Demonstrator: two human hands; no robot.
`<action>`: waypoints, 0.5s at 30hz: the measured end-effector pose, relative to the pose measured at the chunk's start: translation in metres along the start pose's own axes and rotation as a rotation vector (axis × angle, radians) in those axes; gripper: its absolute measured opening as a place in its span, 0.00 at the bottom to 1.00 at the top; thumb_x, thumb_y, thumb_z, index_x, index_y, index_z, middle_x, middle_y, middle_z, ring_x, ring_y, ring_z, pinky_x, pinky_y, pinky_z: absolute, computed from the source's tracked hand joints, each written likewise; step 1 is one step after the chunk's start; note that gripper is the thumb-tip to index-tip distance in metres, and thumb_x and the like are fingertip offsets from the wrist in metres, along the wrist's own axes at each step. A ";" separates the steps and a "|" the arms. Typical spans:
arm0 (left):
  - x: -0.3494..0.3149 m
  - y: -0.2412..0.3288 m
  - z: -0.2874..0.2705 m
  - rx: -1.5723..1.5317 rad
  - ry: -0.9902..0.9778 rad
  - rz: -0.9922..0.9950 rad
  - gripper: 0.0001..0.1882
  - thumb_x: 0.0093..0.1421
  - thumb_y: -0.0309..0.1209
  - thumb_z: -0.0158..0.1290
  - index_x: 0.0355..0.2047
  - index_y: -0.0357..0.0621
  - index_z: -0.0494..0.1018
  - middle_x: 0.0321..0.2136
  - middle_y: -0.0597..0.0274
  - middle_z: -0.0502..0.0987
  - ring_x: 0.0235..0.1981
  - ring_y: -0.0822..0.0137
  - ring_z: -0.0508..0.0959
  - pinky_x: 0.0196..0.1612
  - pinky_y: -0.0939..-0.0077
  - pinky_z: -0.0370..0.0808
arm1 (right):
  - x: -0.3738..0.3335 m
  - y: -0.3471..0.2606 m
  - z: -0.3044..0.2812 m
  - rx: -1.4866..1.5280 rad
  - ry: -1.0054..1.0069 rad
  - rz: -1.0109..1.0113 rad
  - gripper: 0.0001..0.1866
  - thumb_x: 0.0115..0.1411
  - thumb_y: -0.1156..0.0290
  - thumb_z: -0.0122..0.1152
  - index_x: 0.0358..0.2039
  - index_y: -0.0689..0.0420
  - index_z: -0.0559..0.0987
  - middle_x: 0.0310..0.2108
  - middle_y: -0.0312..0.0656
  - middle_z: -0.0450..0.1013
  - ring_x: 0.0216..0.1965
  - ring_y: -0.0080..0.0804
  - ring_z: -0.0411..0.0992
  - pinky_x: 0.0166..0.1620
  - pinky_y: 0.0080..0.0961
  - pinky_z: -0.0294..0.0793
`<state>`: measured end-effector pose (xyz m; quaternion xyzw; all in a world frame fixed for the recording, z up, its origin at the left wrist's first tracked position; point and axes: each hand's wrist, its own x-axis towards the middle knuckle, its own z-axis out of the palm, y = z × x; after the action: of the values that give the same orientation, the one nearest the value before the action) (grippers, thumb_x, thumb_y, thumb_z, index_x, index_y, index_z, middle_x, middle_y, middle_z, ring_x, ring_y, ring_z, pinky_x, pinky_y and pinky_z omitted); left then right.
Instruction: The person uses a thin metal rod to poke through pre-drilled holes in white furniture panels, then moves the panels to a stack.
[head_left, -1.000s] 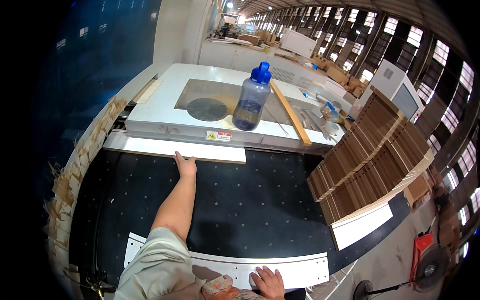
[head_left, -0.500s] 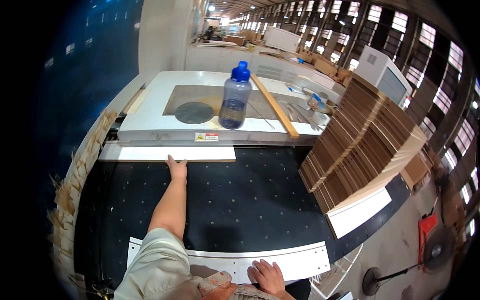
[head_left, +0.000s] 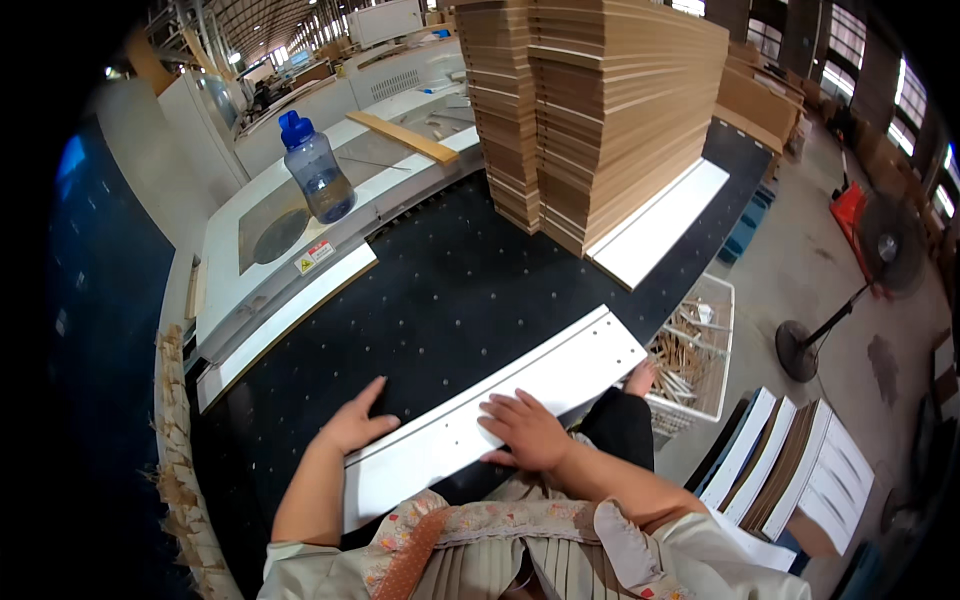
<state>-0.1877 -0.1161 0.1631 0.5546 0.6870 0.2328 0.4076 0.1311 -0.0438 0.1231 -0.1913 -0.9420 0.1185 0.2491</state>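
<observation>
A long white board (head_left: 590,350) with small drilled holes and a groove lies at a slant in front of me on the black table. My right hand (head_left: 525,430) rests flat on its face, fingers spread. At the board's far long edge, near its left end, is my left hand (head_left: 360,418), thumb and forefinger apart, grasping nothing; whether it touches the edge I cannot tell. A second white board (head_left: 290,312) lies along the front of the white machine bed.
The black studded table (head_left: 430,325) carries a tall stack of brown-edged boards (head_left: 620,110) on white ones. A blue-capped bottle (head_left: 320,175) stands on the machine bed (head_left: 225,235). To the right are a white basket of offcuts (head_left: 715,350), a fan (head_left: 885,245) and stacked strips (head_left: 790,470).
My left hand has left the board by the machine and come back to the near board. My right hand stays on the near board. The view has swung right.
</observation>
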 end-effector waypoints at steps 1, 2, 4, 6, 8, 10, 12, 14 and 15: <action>-0.018 0.008 0.011 0.127 -0.042 0.066 0.47 0.47 0.41 0.60 0.62 0.37 0.49 0.59 0.39 0.56 0.62 0.49 0.54 0.63 0.71 0.50 | 0.000 -0.001 0.001 -0.006 -0.009 0.006 0.29 0.50 0.48 0.57 0.46 0.56 0.72 0.52 0.42 0.65 0.56 0.40 0.60 0.58 0.43 0.56; -0.028 0.016 0.022 0.257 -0.091 0.038 0.51 0.44 0.48 0.61 0.62 0.37 0.48 0.59 0.38 0.54 0.63 0.47 0.52 0.63 0.63 0.47 | -0.001 0.000 0.000 0.001 -0.011 -0.005 0.29 0.50 0.48 0.58 0.47 0.56 0.72 0.52 0.43 0.65 0.57 0.41 0.60 0.58 0.44 0.55; -0.050 0.027 0.045 0.551 -0.078 0.024 0.55 0.40 0.53 0.62 0.62 0.40 0.48 0.61 0.39 0.49 0.64 0.48 0.47 0.62 0.47 0.42 | -0.002 0.000 0.001 0.010 -0.012 -0.012 0.29 0.49 0.49 0.59 0.46 0.55 0.72 0.52 0.43 0.65 0.57 0.41 0.58 0.58 0.45 0.54; -0.063 0.032 0.064 0.705 0.020 0.050 0.54 0.37 0.50 0.64 0.62 0.43 0.50 0.62 0.44 0.50 0.64 0.50 0.47 0.61 0.41 0.40 | -0.003 -0.002 0.000 -0.007 0.050 -0.033 0.28 0.48 0.49 0.59 0.44 0.55 0.72 0.51 0.43 0.65 0.57 0.40 0.59 0.58 0.46 0.55; -0.067 0.033 0.073 0.667 0.080 0.057 0.54 0.36 0.48 0.65 0.61 0.44 0.51 0.61 0.46 0.52 0.64 0.50 0.48 0.61 0.41 0.40 | -0.004 -0.003 -0.001 0.001 -0.026 -0.003 0.30 0.49 0.50 0.60 0.48 0.55 0.70 0.53 0.44 0.64 0.58 0.39 0.57 0.59 0.46 0.52; -0.068 0.033 0.078 0.605 0.171 0.061 0.54 0.32 0.42 0.68 0.60 0.45 0.53 0.57 0.52 0.58 0.60 0.50 0.54 0.61 0.41 0.41 | 0.001 -0.004 -0.003 0.000 -0.067 0.011 0.31 0.49 0.50 0.60 0.49 0.55 0.70 0.54 0.45 0.63 0.59 0.40 0.55 0.60 0.46 0.51; -0.068 0.033 0.078 0.590 0.173 0.094 0.54 0.31 0.42 0.68 0.59 0.45 0.54 0.56 0.52 0.60 0.59 0.50 0.56 0.60 0.41 0.43 | 0.009 -0.006 -0.005 0.078 -0.195 0.098 0.35 0.47 0.51 0.62 0.54 0.55 0.66 0.56 0.46 0.60 0.62 0.42 0.51 0.61 0.50 0.46; -0.070 0.035 0.079 0.585 0.161 0.090 0.53 0.31 0.42 0.68 0.58 0.45 0.55 0.54 0.53 0.61 0.58 0.50 0.57 0.60 0.41 0.45 | 0.019 -0.011 -0.007 0.074 -0.182 0.087 0.38 0.47 0.51 0.63 0.55 0.55 0.64 0.57 0.46 0.59 0.63 0.43 0.49 0.61 0.51 0.45; -0.071 0.036 0.080 0.602 0.166 0.094 0.53 0.30 0.42 0.69 0.58 0.46 0.56 0.53 0.54 0.62 0.57 0.50 0.59 0.59 0.41 0.46 | 0.026 -0.011 -0.009 0.042 -0.190 0.091 0.40 0.46 0.51 0.64 0.57 0.55 0.63 0.58 0.47 0.58 0.64 0.44 0.47 0.62 0.53 0.43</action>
<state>-0.0977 -0.1845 0.1675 0.6608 0.7295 0.0820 0.1563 0.1115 -0.0415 0.1458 -0.2164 -0.9490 0.1671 0.1569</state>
